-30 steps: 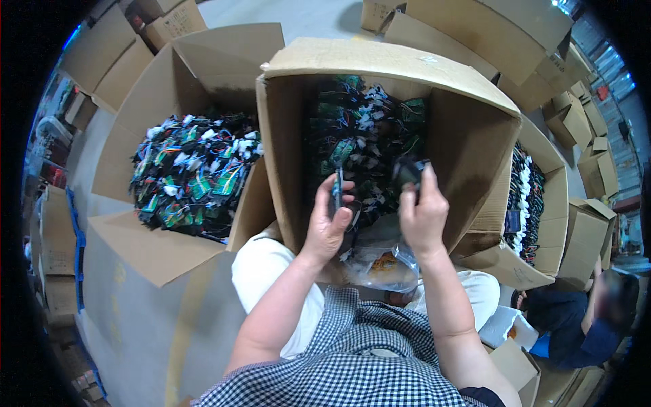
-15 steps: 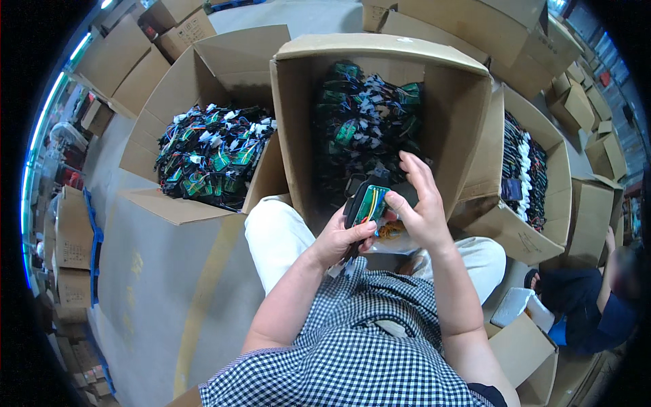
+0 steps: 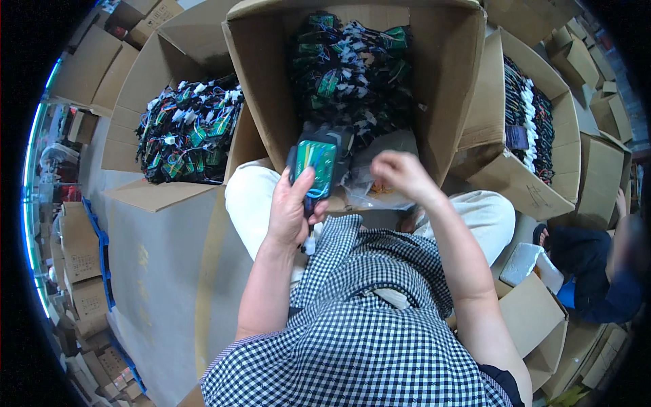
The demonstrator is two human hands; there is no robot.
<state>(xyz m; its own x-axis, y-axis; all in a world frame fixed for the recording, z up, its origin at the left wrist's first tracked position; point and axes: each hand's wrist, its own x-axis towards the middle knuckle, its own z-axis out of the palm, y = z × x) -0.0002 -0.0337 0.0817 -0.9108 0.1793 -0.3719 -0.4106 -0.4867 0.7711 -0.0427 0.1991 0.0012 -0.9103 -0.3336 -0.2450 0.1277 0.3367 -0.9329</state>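
My left hand (image 3: 291,211) is closed around a bundle of green circuit boards (image 3: 317,163) with coloured wires and black casings or cables; a white connector (image 3: 310,245) dangles beneath it. My right hand (image 3: 405,175) is apart from the bundle, fingers curled together; what they hold, if anything, cannot be made out. Close under the right hand, orange strands (image 3: 381,187) lie on clear plastic (image 3: 359,198). Directly ahead stands a large open cardboard box (image 3: 444,88), with a heap of wired circuit boards (image 3: 352,74) inside.
To the left, an open carton (image 3: 132,102) holds more wired boards (image 3: 193,129). Another carton (image 3: 542,183) on the right has neatly packed cables with white connectors (image 3: 527,122). A seated person (image 3: 586,264) is at the far right, beside a white foam box (image 3: 519,264).
My right hand has come away from the boards and curled its fingers. My left hand now holds the bundle alone, farther left and more upright. The whole view has shifted slightly.
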